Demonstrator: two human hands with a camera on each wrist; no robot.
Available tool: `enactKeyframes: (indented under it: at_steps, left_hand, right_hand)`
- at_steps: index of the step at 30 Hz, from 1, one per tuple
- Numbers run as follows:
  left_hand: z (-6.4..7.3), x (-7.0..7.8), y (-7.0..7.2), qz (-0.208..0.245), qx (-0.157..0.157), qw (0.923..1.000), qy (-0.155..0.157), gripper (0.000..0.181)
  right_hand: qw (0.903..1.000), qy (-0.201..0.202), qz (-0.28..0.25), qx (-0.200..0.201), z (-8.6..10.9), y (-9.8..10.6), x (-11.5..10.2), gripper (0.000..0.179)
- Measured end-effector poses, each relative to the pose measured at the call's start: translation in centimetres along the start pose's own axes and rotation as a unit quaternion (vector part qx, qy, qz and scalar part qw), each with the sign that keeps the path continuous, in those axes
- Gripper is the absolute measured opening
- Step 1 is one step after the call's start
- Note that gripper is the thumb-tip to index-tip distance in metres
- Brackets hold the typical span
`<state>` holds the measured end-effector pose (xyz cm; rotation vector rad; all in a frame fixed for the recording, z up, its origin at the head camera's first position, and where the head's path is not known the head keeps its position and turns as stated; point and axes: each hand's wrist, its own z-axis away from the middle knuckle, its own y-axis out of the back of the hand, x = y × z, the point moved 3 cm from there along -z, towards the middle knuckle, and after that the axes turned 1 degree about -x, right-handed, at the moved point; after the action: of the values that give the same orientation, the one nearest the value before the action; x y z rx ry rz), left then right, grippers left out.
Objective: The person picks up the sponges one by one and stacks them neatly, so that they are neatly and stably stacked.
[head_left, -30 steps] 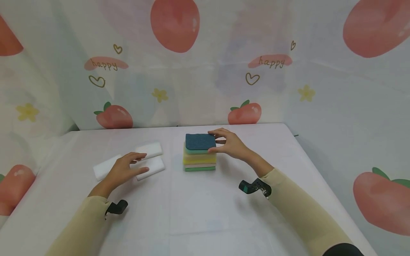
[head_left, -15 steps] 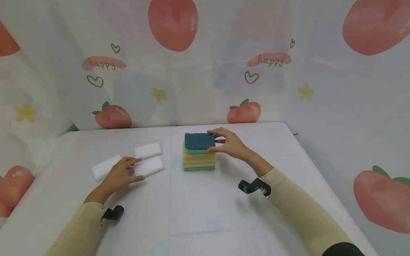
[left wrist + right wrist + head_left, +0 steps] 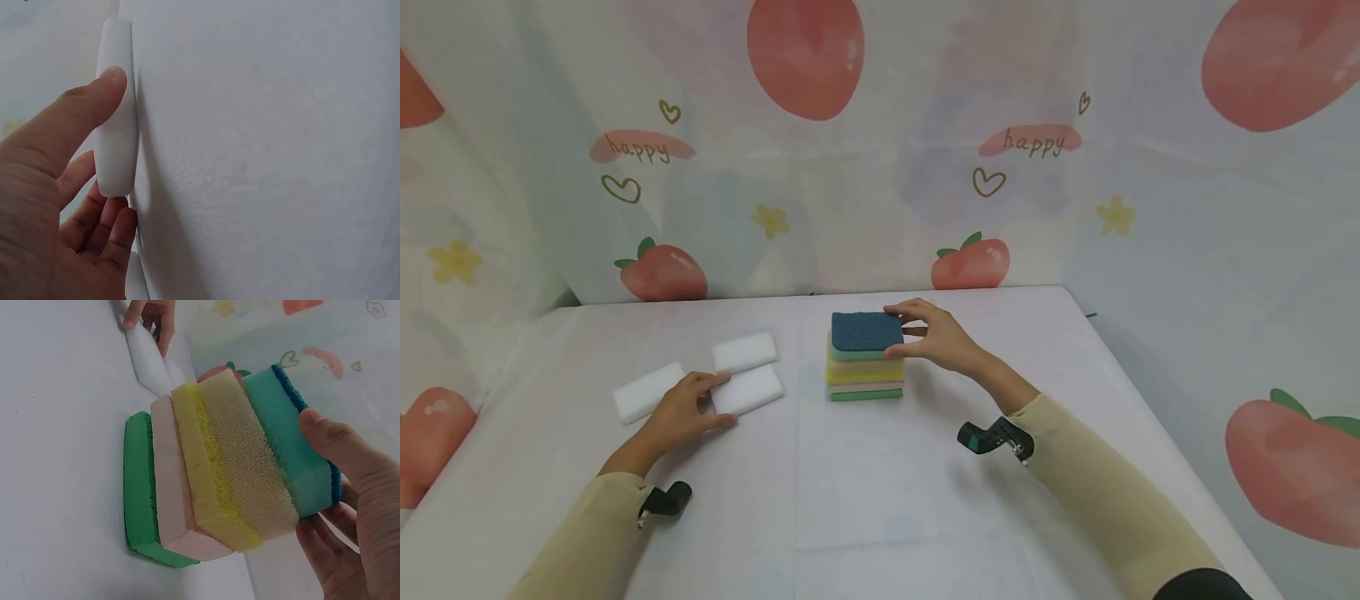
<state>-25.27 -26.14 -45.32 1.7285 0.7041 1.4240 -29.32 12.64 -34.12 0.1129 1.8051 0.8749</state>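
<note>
My left hand [image 3: 677,414] pinches the nearest white sponge [image 3: 749,390], which lies flat on the table. In the left wrist view its thumb presses one long side of that white sponge [image 3: 117,153], with the other fingers partly hidden behind. To the right, my right hand [image 3: 946,342] holds the right end of a teal scouring sponge [image 3: 868,332] with a dark blue pad, thumb in front and fingers behind. That sponge tops a stack; below it in the right wrist view come a beige sponge [image 3: 247,450], a yellow sponge [image 3: 206,469], a pale pink block [image 3: 175,487] and a green block [image 3: 139,481].
Two more white sponges lie by my left hand: one at the left [image 3: 643,395], another just behind the pinched one, a white sponge [image 3: 745,352]. A white cloth covers the table [image 3: 865,500]. A printed curtain [image 3: 872,183] hangs behind the table's back edge.
My left hand has come down and slightly back toward me, and its thumb and fingers have closed on the nearest white sponge. My right hand stays on the stack's top sponge.
</note>
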Motion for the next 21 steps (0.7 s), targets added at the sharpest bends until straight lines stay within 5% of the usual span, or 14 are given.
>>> enactKeyframes:
  at_steps: [21]
  left_hand:
    - [-0.14, -0.24, -0.12, -0.004, -0.002, 1.0000, 0.004, 0.075]
  right_hand:
    - [0.9999, 0.011, -0.008, -0.002, 0.03, 0.10, 0.08, 0.067]
